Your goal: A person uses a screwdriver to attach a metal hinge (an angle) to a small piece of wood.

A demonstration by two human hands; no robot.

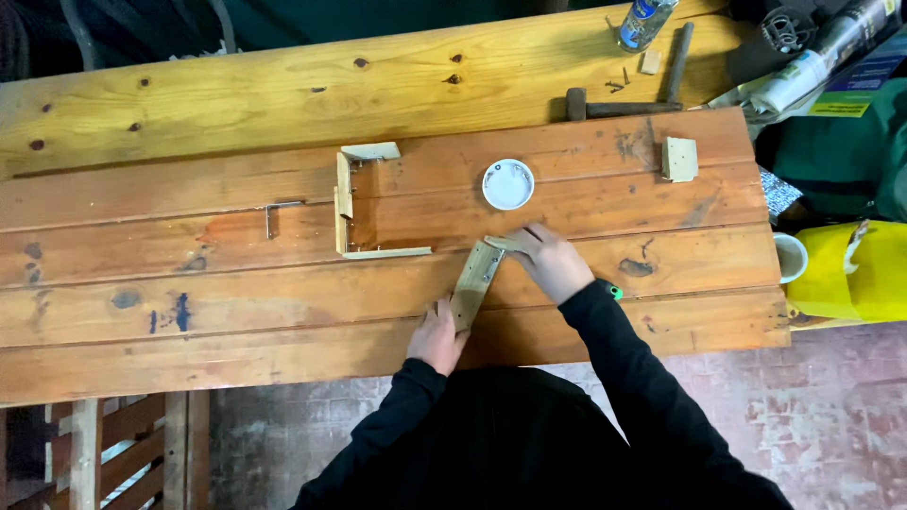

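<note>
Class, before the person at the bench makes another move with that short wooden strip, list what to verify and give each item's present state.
1. Left hand on the wooden strip's near end: ok.
2. Right hand at its far end: ok.
3. Strip lies flat on the workbench: ok.
4. Small metal piece on the strip seated: cannot tell.
5. White round lid apart from both hands: ok.
6. Three-sided wooden frame apart from the strip: ok.

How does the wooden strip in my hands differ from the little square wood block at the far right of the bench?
The wooden strip is long and narrow; the square wood block is short and nearly square. The strip lies at a slant, held at its ends by the left hand and right hand; the block lies alone, untouched. Both are pale wood on the reddish workbench.
</note>
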